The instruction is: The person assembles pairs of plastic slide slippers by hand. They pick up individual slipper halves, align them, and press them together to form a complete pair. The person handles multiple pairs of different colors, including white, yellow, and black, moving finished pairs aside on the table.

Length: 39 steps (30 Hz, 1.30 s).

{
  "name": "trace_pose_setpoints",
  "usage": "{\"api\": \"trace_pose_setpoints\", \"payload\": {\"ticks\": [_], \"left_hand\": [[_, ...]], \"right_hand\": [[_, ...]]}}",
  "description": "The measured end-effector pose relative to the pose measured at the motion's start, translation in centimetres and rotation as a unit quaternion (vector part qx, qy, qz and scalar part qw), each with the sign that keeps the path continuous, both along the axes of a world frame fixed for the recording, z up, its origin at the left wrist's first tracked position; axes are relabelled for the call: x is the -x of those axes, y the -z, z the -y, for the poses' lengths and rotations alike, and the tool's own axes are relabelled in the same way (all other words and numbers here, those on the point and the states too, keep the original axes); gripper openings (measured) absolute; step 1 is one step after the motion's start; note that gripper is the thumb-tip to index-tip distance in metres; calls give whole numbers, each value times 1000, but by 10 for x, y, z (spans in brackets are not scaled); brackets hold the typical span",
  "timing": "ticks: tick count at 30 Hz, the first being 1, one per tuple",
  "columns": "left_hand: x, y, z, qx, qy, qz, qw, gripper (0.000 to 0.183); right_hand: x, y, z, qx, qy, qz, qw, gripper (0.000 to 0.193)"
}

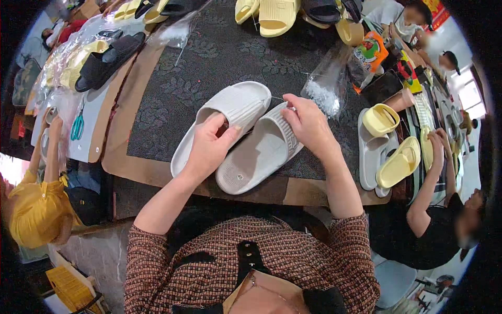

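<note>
Two light grey slide slippers lie side by side in front of me, toes pointing away, with ribbed straps. My left hand grips the left slipper, its fingers tucked into the foot opening and the thumb on the strap. Over the toe and strap of the right slipper my right hand is closed, thumb and forefinger curled at its front. A thin pale thread shows between the toes near those fingertips; whether they pinch it is unclear. Some right fingers are hidden.
A dark patterned mat covers the cardboard-edged table. Yellow slippers and black ones lie at the far edge. A clear bag of small white pieces sits beyond my right hand. Grey and yellow slippers lie right; teal scissors left. Co-workers sit both sides.
</note>
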<state>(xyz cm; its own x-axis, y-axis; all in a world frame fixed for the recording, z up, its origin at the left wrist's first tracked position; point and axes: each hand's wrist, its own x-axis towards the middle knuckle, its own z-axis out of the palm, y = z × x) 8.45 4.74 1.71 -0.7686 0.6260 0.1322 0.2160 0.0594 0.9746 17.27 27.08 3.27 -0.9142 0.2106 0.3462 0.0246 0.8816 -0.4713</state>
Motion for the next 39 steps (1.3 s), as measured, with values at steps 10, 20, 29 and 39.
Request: {"api": "trace_pose_setpoints", "payload": {"ticks": [10, 20, 29, 39], "left_hand": [[-11, 13, 6, 63, 35, -95, 993, 40], [-6, 9, 41, 298, -35, -414, 859, 53], [-13, 1, 55, 271, -10, -352, 896, 42], [3, -24, 26, 78, -44, -197, 976, 20]], "right_hand": [[33, 21, -25, 11, -35, 21, 999, 31], [52, 19, -25, 136, -48, 79, 986, 21], [55, 25, -7, 172, 33, -27, 984, 15], [52, 21, 9, 250, 17, -66, 966, 12]]}}
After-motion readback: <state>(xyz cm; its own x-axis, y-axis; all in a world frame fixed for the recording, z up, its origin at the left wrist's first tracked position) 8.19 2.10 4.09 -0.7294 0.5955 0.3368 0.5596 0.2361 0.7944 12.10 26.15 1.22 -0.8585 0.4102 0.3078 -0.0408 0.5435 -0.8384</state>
